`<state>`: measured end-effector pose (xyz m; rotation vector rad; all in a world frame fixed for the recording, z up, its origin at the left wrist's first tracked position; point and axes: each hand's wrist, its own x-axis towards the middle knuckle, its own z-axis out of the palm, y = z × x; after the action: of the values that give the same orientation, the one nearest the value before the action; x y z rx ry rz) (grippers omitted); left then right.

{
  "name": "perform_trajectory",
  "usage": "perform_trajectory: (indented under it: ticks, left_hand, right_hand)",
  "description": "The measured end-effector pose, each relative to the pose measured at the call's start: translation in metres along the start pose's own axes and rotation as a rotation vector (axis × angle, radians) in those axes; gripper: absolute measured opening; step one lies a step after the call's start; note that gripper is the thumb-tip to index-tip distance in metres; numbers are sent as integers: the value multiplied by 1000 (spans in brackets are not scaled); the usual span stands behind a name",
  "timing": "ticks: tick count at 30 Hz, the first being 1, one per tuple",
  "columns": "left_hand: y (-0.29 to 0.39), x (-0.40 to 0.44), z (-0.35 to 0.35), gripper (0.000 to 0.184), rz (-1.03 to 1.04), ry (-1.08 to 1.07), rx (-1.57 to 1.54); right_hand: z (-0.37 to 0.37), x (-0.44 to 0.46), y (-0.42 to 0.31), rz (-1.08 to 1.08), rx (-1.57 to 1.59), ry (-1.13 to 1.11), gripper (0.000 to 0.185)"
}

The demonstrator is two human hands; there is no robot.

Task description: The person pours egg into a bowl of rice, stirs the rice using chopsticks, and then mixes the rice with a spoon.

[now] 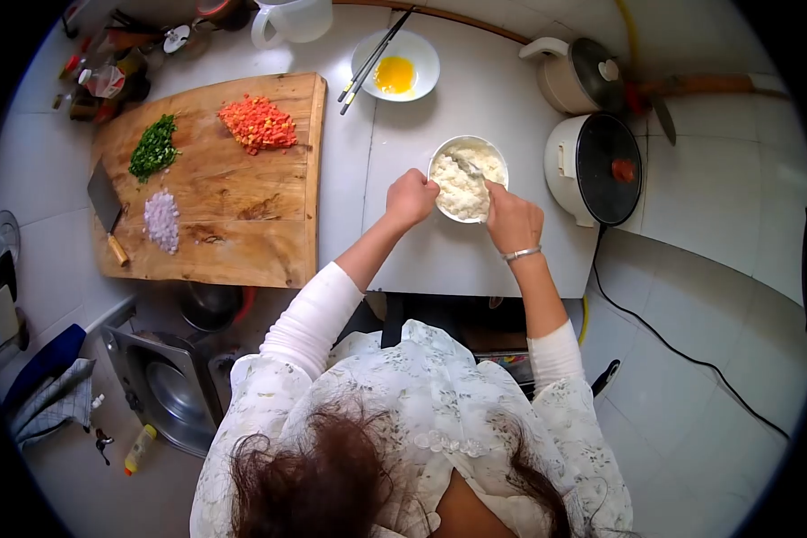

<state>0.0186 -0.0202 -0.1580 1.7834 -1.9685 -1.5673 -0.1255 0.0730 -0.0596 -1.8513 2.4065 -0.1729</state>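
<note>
A white bowl (pixel 464 142) filled with pale, crumbly rice-like food (pixel 462 190) stands on the light counter. At its left rim my left hand (pixel 412 197) is closed, thumb against the edge, gripping the bowl. Closed round the handle of a metal spoon (pixel 468 166) is my right hand (pixel 514 218), at the bowl's right side. The spoon's tip is down in the food. Behind the bowl, further left, a second bowl (pixel 428 65) holds yellow beaten egg (pixel 394 75), with dark chopsticks (pixel 375 61) resting across its left side.
On the left, a wooden cutting board (pixel 233 193) carries chopped greens (pixel 154 148), orange-red bits (pixel 258 124), pale pink bits (pixel 161 221) and a cleaver (pixel 105 199). Two lidded electric pots (pixel 565 168) stand right. A sink (pixel 172 391) is lower left; a pitcher (pixel 298 20) stands behind.
</note>
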Motion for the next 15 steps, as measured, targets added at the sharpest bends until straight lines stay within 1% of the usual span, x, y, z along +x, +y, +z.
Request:
perform_trajectory:
  ticks: [3, 6, 9, 12, 13, 15]
  left_hand:
    - [-1, -4, 3, 24, -48, -21, -52]
    - [-4, -11, 11, 23, -49, 4, -84]
    - [-5, -13, 12, 21, -14, 0, -28]
    - [-2, -14, 11, 21, -57, -22, -51]
    - [-1, -13, 11, 21, -70, -24, -77]
    - [-1, -14, 11, 22, -107, -25, -126]
  right_hand:
    - [-25, -12, 4, 50, -22, 96, 25]
    - [-10, -6, 15, 149, -131, -5, 28]
    - [21, 9, 9, 223, -128, -98, 31]
    - [26, 14, 10, 153, 71, -84, 28]
    - [21, 13, 10, 79, -29, -144, 32]
    - [11, 13, 15, -132, -39, -87, 37]
